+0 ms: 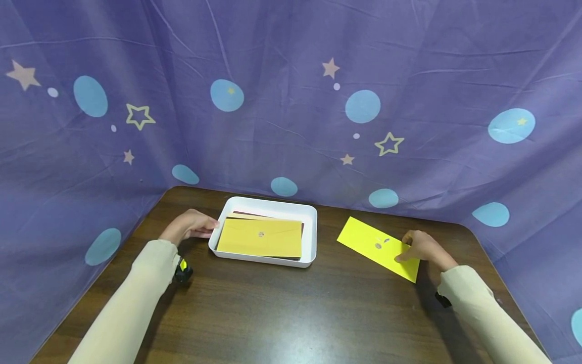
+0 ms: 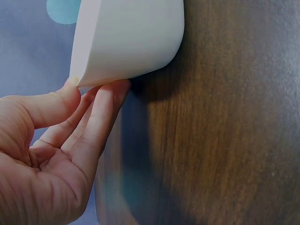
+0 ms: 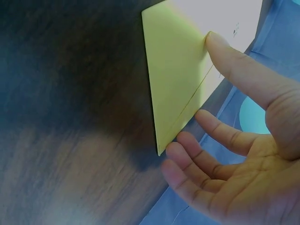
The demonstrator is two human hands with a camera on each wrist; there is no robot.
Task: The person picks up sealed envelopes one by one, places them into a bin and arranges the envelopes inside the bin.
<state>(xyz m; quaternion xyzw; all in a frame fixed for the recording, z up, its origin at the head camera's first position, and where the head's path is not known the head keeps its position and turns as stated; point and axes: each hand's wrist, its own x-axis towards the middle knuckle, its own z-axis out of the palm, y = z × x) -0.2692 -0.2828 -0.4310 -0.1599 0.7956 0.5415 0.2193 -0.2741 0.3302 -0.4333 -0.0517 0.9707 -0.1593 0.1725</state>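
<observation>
A white tray (image 1: 310, 235) stands at the back of the table, left of the middle. My left hand (image 1: 196, 223) grips its left end; in the left wrist view the thumb meets the rim and the fingers touch the outer wall (image 2: 136, 42). Inside the tray lies a stack of envelopes, a yellow envelope (image 1: 259, 237) on top with a small round seal. To the right, another yellow envelope (image 1: 364, 237) lies slanted on the table. My right hand (image 1: 424, 247) holds its right end, the thumb on its face and the fingertips along its far edge (image 3: 187, 105).
The brown wooden table (image 1: 273, 303) has rounded back corners. A purple curtain (image 1: 291, 141) with stars and blue ovals hangs behind it and along both sides. Dark bands with devices sit at both wrists.
</observation>
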